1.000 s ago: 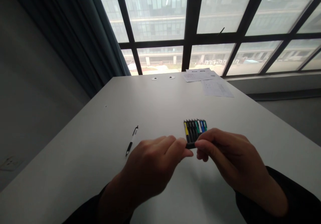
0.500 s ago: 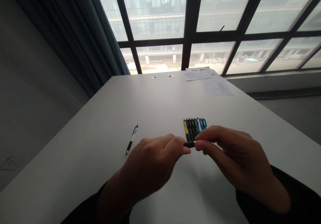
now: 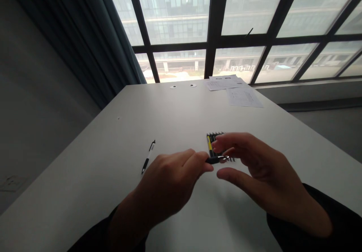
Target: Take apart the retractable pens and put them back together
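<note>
My left hand [image 3: 172,178] is closed around a pen [image 3: 213,160]. Only the pen's black grip and silver tip stick out, pointing right; the rest is hidden in the fist. Around that tip my right hand [image 3: 260,176] is open, thumb below and fingers above, spread apart. Whether a finger still touches the tip I cannot tell. Beyond the hands lies a row of several pens [image 3: 210,142], a yellow one at its left end, mostly covered by my right fingers. A single white and black pen [image 3: 148,157] lies apart, left of my left hand.
The white table [image 3: 169,120] reaches to the window. Papers [image 3: 244,96] lie at its far right, and two round white pieces [image 3: 173,87] sit near the far edge. A dark curtain [image 3: 85,37] hangs at the left.
My right thumb and fingers have parted from their pinch on the pen's tip, baring the silver end. My left hand keeps its hold and has barely moved.
</note>
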`<state>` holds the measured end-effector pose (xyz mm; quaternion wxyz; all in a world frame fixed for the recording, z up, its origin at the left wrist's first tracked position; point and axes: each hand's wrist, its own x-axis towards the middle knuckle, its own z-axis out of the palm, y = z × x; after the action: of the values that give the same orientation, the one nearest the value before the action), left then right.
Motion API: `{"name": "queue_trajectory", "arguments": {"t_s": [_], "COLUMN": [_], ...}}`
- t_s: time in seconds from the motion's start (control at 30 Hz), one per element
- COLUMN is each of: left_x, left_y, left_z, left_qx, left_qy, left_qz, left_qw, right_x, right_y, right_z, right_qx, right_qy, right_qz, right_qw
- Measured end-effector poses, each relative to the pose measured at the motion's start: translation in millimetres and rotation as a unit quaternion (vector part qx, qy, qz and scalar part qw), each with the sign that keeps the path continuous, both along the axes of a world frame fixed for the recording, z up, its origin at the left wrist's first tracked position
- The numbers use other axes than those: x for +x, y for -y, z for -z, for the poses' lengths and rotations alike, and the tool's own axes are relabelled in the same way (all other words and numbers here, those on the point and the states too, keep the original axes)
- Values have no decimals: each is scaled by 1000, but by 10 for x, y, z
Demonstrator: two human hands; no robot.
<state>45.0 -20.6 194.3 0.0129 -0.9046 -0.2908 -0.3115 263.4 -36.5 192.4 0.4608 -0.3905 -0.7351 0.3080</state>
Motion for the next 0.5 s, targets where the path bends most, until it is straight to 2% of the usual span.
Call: {"name": "queue_trajectory", "arguments": {"t_s": [0.07, 0.13, 0.3, 0.5], "left_x": [-3, -7, -25, -38], "left_y": [2, 1, 17, 49], "left_z": [-9, -21, -63, -81], "left_qx": [-7, -24, -152, -224], "left_qy": [1, 6, 57, 79], "left_qz": [-1, 1, 27, 54], "left_qw": [1000, 1000, 986, 970], "right_x": [-6, -7, 5, -1], "right_y": [-2, -8, -4, 29], "right_z": [-7, -24, -56, -55], "right_qx": [-1, 33, 118, 61], "right_qy": [13, 41, 35, 31], "right_qz": [21, 29, -21, 19], "right_qw": [1000, 998, 992, 997]}}
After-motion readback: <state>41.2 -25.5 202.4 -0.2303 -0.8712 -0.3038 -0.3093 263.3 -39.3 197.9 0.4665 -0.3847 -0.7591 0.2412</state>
